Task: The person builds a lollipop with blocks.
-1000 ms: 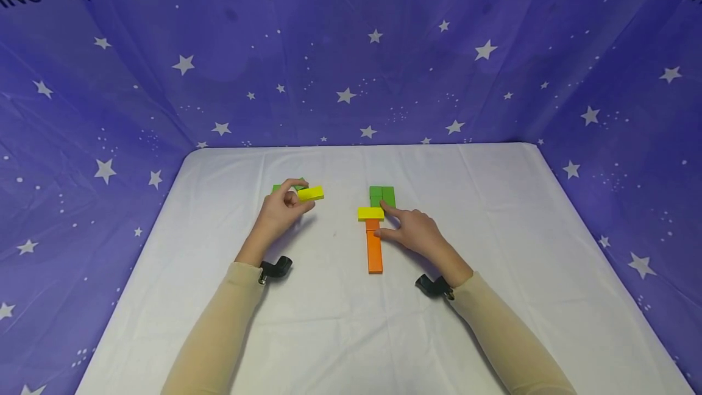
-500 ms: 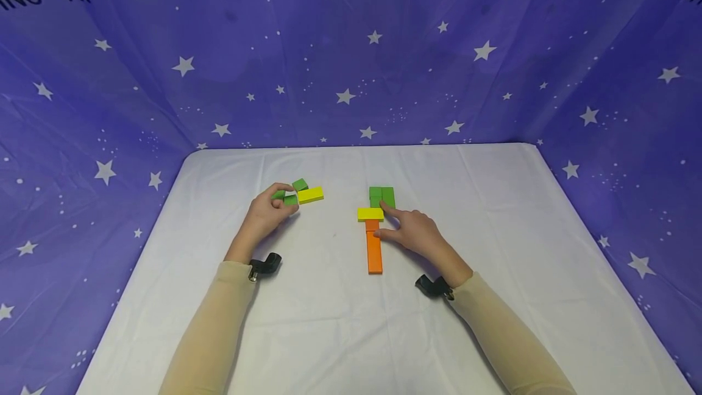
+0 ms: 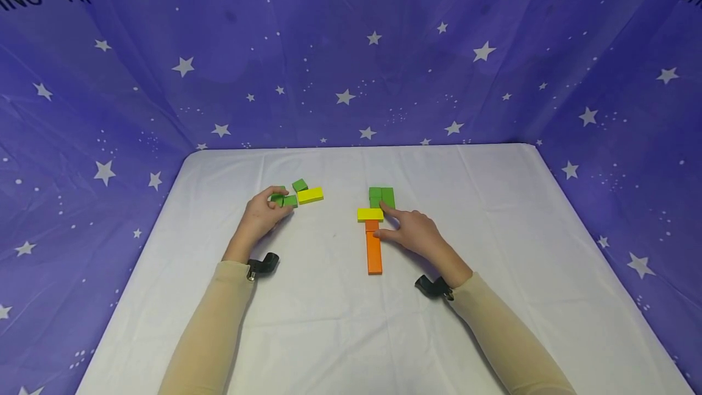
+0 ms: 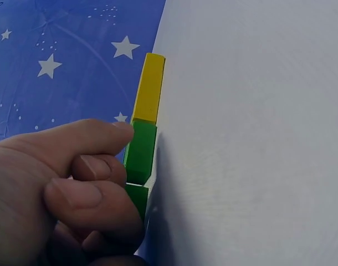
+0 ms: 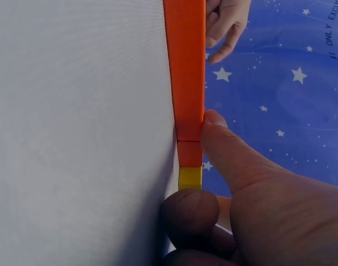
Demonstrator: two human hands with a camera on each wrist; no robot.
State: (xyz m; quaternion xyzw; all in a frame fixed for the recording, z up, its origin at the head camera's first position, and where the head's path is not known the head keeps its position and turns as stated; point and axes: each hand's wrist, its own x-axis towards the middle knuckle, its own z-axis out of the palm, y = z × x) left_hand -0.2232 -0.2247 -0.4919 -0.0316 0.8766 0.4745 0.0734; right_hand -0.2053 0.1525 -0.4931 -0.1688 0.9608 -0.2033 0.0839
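Observation:
My left hand (image 3: 278,201) pinches a small green block (image 3: 277,197) (image 4: 140,149) at the table's left middle; its fingers are curled in the left wrist view. Another green block (image 3: 290,200) touches it, a third (image 3: 299,185) lies just behind, and a yellow block (image 3: 310,195) (image 4: 148,88) lies to the right. My right hand (image 3: 382,219) rests on a flat block figure. Its index finger touches the paired green blocks (image 3: 382,195) and its thumb presses the long orange block (image 3: 374,252) (image 5: 185,61). A yellow block (image 3: 370,214) (image 5: 190,177) and a short orange block (image 3: 372,225) (image 5: 189,153) sit between them.
A white cloth covers the table (image 3: 329,328). Purple star-printed fabric (image 3: 351,66) walls in the back and both sides. Black wrist camera mounts (image 3: 263,264) sit at both wrists.
My left hand has drawn back to the left, away from the yellow block, and now closes on a green block. The right hand and its block figure have not moved.

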